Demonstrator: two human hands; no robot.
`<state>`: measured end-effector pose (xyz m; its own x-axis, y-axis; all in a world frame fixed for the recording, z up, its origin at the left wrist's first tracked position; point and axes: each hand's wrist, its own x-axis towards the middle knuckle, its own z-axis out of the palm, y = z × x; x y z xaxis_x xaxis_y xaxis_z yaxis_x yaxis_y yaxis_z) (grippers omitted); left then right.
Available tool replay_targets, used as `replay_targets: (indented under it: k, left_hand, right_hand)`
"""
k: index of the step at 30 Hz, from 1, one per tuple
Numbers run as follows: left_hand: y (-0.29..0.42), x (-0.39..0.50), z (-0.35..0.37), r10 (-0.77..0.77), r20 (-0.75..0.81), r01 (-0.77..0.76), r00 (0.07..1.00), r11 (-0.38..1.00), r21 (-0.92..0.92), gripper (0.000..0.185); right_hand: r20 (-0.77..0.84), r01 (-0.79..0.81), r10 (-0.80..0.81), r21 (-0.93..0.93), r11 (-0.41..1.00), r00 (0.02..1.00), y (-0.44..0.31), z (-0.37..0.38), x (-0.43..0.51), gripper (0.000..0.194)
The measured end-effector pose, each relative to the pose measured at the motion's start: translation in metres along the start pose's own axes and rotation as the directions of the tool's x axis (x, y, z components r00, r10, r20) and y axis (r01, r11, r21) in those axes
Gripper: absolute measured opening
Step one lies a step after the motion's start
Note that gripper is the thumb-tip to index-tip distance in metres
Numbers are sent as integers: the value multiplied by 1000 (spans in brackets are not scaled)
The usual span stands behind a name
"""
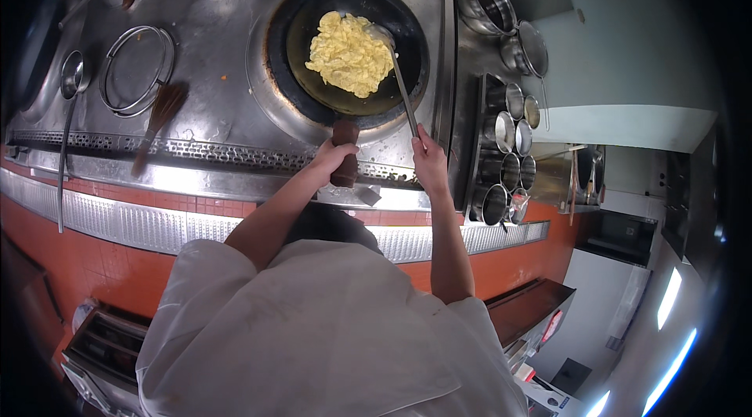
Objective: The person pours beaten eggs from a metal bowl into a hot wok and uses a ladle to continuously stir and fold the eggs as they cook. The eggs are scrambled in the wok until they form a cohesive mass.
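Scrambled eggs (349,52) lie in a heap in a dark metal wok (305,88) on the stainless steel range. My left hand (333,159) grips a brown cloth (346,149) wrapped around what looks like the wok's handle, at its near side. Closed around the shaft of a long metal ladle (404,85) is my right hand (429,158). The ladle's bowl touches the right edge of the eggs.
Left on the steel range (223,105) are a metal ring (108,85), a bamboo wok brush (164,106) and another ladle (73,77). To the right stand several metal containers (504,132), steel bowls (487,5) and a strainer (533,48). A perforated drain strip (235,155) runs along the front.
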<state>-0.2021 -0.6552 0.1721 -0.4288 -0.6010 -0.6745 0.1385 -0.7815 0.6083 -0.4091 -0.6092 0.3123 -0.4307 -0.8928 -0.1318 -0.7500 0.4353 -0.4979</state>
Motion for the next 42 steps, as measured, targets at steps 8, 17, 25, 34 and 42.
replay_targets:
  k: [8, 17, 25, 34, 42]
  left_hand:
    - [5, -5, 0, -33, 26, 34, 999, 999, -31, 44]
    - [16, -16, 1, -115, 55, 122, 992, 983, -141, 48]
    - [4, -4, -2, -147, 70, 155, 987, 980, -128, 47]
    - [0, -5, -6, -78, 189, 123, 979, 962, -243, 20]
    - [30, -29, 53, -123, 199, 182, 972, 932, -314, 18]
  right_hand:
    - [-54, -26, 29, 41, 999, 998, 8, 19, 12, 47]
    - [95, 142, -126, -176, 974, 987, 30, -56, -84, 41]
    - [106, 158, -146, -108, 982, 984, 12, 54, -13, 47]
    - [381, -63, -29, 227, 972, 924, 76, -5, -69, 43]
    - [398, 62, -100, 107, 992, 912, 91, -119, -91, 43]
